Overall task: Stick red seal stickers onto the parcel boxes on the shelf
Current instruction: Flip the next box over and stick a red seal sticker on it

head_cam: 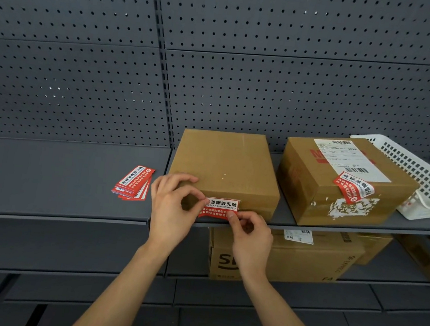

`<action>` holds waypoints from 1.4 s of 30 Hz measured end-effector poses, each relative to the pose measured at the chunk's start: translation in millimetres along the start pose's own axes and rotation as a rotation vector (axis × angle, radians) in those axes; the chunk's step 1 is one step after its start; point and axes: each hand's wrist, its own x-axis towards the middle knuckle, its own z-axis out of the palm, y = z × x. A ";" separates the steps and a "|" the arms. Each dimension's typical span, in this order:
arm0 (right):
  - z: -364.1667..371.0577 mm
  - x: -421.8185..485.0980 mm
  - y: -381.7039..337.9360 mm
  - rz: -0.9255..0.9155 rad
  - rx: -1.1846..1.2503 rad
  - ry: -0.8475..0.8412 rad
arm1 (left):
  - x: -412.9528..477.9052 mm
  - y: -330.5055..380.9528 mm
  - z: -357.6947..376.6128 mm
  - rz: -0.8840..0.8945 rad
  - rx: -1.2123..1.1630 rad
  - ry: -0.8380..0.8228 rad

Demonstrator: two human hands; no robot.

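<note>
A plain brown parcel box (224,164) sits on the grey shelf (55,180). A red seal sticker (220,206) lies across its front top edge. My left hand (174,206) pinches the sticker's left end, with its upper fingers resting on the box's near left corner. My right hand (248,235) pinches the sticker's lower right corner. To the right stands a second parcel box (339,184) with a shipping label and a red seal sticker (353,188) over its front top edge. A small stack of red stickers (133,183) lies on the shelf left of my hands.
A white plastic basket (424,182) leans behind the right box. On the lower shelf stand more cardboard boxes (278,257). A grey pegboard wall (219,57) backs the shelf. The shelf's left half is bare apart from the sticker stack.
</note>
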 end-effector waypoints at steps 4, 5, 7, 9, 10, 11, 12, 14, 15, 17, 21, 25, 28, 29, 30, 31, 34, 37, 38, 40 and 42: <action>0.4 0.2 -2.0 -0.007 -0.037 0.006 | -1.3 -0.7 1.4 0.006 0.008 0.009; 0.3 0.6 -2.0 -0.010 -0.051 0.007 | -1.7 -0.7 1.7 0.007 0.011 0.012; -0.3 1.5 -2.4 -0.021 -0.089 0.005 | -2.4 0.7 1.4 0.004 0.013 0.019; -2.1 2.8 -3.7 -0.031 -0.150 0.001 | -1.9 3.3 0.5 -0.013 0.007 0.025; -3.4 3.7 -4.3 -0.034 -0.173 -0.001 | -1.7 4.5 0.1 -0.022 0.005 0.026; -4.9 4.6 -4.4 -0.037 -0.190 -0.004 | -1.5 5.1 -0.2 -0.030 0.006 0.028; -6.8 5.3 -4.4 -0.040 -0.205 -0.007 | -1.4 5.0 0.1 -0.036 0.009 0.028; -11.2 6.4 -4.3 -0.057 -0.244 -0.014 | -1.1 3.9 1.0 -0.049 0.016 0.028; -14.0 7.4 -4.2 -0.068 -0.266 -0.019 | -1.2 3.1 1.7 -0.055 0.018 0.027; -21.2 9.1 -6.4 -0.094 -0.320 -0.024 | -1.9 2.0 3.1 -0.062 0.022 0.028; -37.0 13.8 -14.0 -0.214 -0.475 0.014 | -3.8 2.9 4.9 -0.073 0.033 0.034; -39.6 18.4 -29.4 -0.515 -0.573 0.149 | -5.4 3.4 6.5 -0.045 0.045 0.043; -32.6 31.0 -46.0 -0.754 -0.648 0.057 | -7.1 2.8 7.1 -0.015 0.054 0.040; -29.8 36.3 -49.9 -0.783 -0.689 0.001 | -6.9 3.0 7.0 -0.011 0.058 0.036; -26.9 41.2 -51.6 -0.787 -0.731 -0.048 | -6.4 2.9 6.6 -0.006 0.062 0.033; -24.3 45.5 -52.1 -0.773 -0.766 -0.083 | -5.6 2.7 6.3 0.002 0.066 0.028; -20.3 52.9 -47.4 -0.701 -0.781 -0.117 | -3.8 0.6 4.4 0.029 0.065 0.015; -20.2 55.2 -44.2 -0.642 -0.729 -0.112 | -2.2 -3.4 2.7 0.020 0.049 0.002; -20.5 55.5 -44.2 -0.632 -0.718 -0.111 | -1.5 -4.7 2.4 0.019 0.050 -0.004; -23.0 55.7 -44.2 -0.625 -0.698 -0.130 | 0.4 -7.5 1.2 0.024 0.047 -0.018; -28.6 56.9 -43.6 -0.629 -0.685 -0.172 | 3.1 -10.2 -0.6 0.030 0.038 -0.038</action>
